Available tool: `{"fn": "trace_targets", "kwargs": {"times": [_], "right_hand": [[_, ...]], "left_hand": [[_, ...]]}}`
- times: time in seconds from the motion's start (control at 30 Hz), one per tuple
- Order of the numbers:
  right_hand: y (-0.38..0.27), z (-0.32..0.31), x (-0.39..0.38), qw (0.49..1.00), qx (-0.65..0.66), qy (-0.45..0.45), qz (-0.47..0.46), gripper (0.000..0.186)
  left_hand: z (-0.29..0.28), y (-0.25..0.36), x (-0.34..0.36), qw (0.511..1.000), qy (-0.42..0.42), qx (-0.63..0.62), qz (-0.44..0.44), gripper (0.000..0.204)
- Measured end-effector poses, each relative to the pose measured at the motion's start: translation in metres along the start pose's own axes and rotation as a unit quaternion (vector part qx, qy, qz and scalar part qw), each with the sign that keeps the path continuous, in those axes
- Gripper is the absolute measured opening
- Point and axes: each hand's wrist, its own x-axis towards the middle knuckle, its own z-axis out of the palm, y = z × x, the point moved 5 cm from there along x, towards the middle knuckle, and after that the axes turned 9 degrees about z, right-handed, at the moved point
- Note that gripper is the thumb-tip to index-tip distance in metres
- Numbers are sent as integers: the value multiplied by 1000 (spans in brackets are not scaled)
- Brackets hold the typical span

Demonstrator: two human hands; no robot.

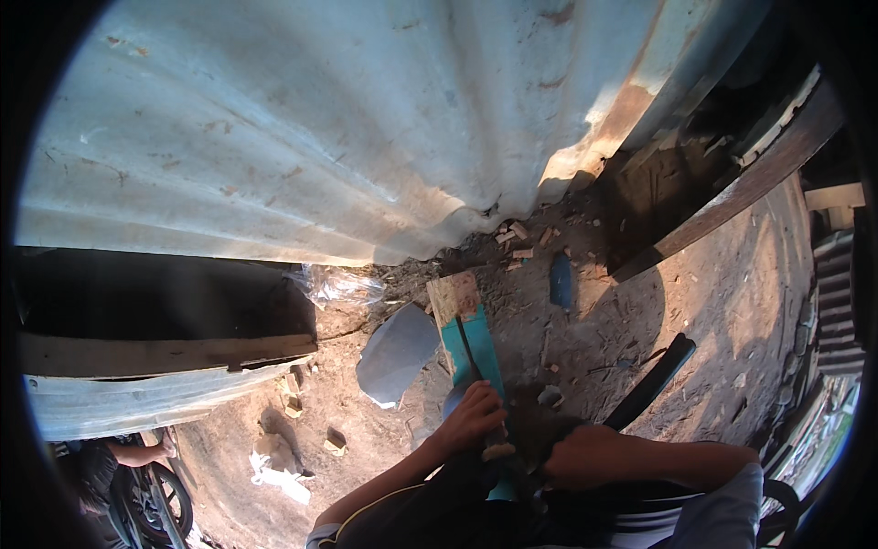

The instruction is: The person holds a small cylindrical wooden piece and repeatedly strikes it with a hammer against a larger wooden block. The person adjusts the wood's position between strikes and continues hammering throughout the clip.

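A teal-painted board (487, 350) with a bare, worn wooden end points away from me, and its near part runs under my hands. Along it lies a long, dark, narrow strip (467, 344), like a blade or thin bar. My left hand (474, 414) is closed around the near part of this strip, above the board. A short pale wooden piece (498, 451) shows just below that hand. My right hand (565, 457) is bent inward close to my body, to the right of the wooden piece. Its fingers are in dark shadow, and what they touch is hidden.
A grey slab (399, 355) lies left of the board. Corrugated metal sheets (274, 137) rise ahead. A blue piece (561, 281), a dark curved strip (651, 382) and wood scraps lie on the dirt ground. At lower left are a motorcycle wheel (174, 501) and another person's leg (137, 453).
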Motion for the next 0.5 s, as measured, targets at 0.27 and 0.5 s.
{"fn": "trace_targets", "kwargs": {"times": [0.27,0.5], "right_hand": [[-10,-18,-14,993,84,-2,-82,33],[-16,-7,-7,998,4,-54,-40,33]], "left_hand": [[-4,4,5,1000,5,8,-16,31],[2,0,1,1000,-3,-20,-13,31]]}}
